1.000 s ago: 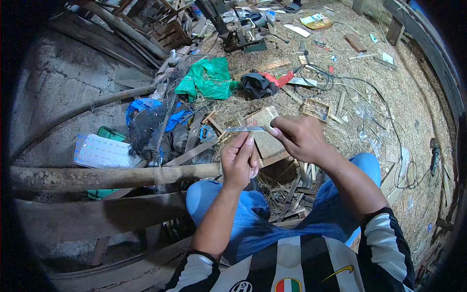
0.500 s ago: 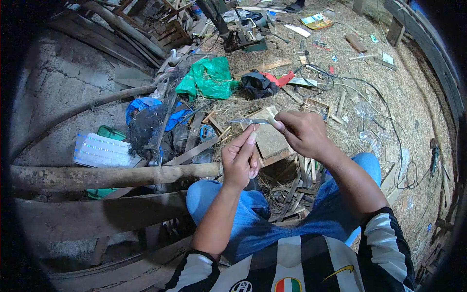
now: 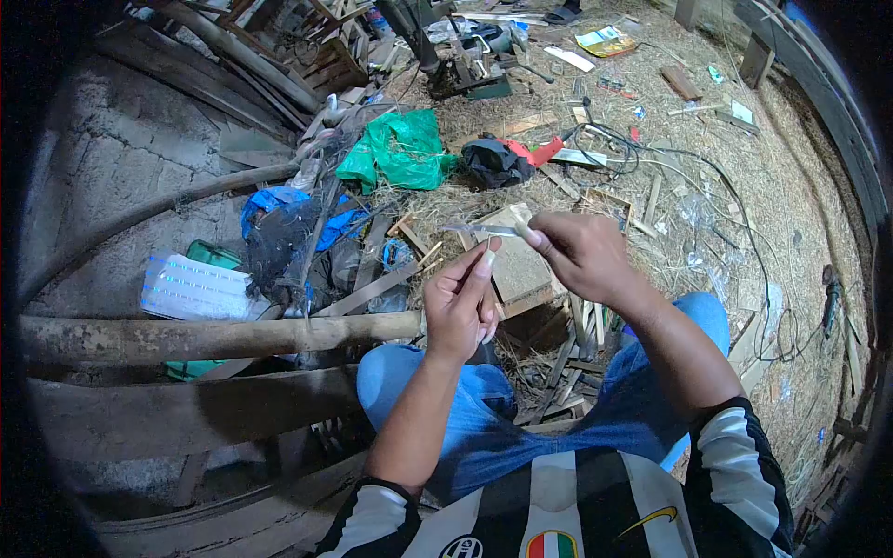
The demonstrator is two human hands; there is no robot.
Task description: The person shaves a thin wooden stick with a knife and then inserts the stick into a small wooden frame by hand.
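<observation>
The right hand (image 3: 586, 256) hides the rear of the blade (image 3: 482, 230), and its thin front end is blurred against the straw. The left hand (image 3: 459, 312) covers most of what looks like a pale strip (image 3: 490, 243), with only a little showing at the fingertips. Dark shade blots out much beneath the rail (image 3: 223, 339), left of the hands, and the frame's rim cuts off the timbers.

Beyond the hands to the left, a green bag (image 3: 395, 153) lies crumpled, its contents hidden, with bits of straw on it. A shallow tray (image 3: 609, 210) sits just past the right hand, partly covered by it; its inside is hard to read. Under and beyond the hands is a wooden box (image 3: 521, 270), its top partly blocked by them.

The right hand is clenched around the blade, which points leftward just above the left fingertips. The left hand pinches the strip between thumb and forefinger, directly below the blade; whether the two touch cannot be told.
</observation>
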